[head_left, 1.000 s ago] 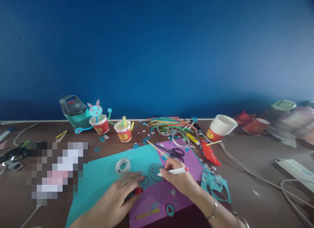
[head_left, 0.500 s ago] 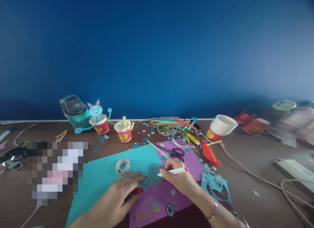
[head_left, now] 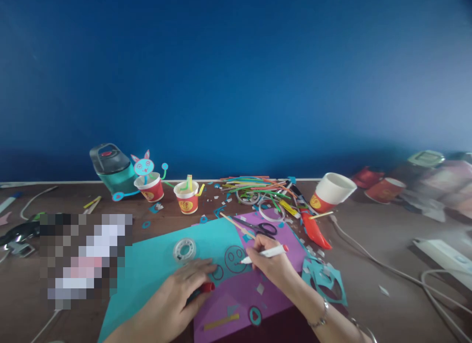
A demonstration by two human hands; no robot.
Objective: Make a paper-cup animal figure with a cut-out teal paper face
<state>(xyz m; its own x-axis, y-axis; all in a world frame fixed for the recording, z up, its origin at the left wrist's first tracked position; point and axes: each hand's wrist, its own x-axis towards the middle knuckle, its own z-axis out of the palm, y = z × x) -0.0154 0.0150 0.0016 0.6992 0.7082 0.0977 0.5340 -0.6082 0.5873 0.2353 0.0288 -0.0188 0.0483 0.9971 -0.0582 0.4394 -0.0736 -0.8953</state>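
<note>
A white marker (head_left: 271,252) with a red end is held in my right hand (head_left: 266,257), its tip at a round face (head_left: 236,259) drawn on the turquoise paper (head_left: 147,264). Two eyes and a curved mouth line show inside that circle. My left hand (head_left: 186,286) lies on the paper, thumb and fingers closed around a red marker cap (head_left: 207,287); part of what it holds is hidden. Beside its fingertips is a smaller drawn circle (head_left: 218,272). A clear tape roll (head_left: 185,250) lies just beyond. Purple paper (head_left: 236,298) bears a cut heart disc (head_left: 254,315).
Scissors (head_left: 266,229), bundled coloured sticks (head_left: 250,183) and turquoise offcuts (head_left: 337,284) lie around the papers. Behind stand a cup with a cat figure (head_left: 150,188), another cup (head_left: 187,200) and a teal bottle (head_left: 118,175). A white cup (head_left: 334,190) tilts at right.
The marker tip has moved slightly right, and a mouth line now shows in the drawn face. The cup with yellow straw pieces has shifted slightly right. My left hand stays in place.
</note>
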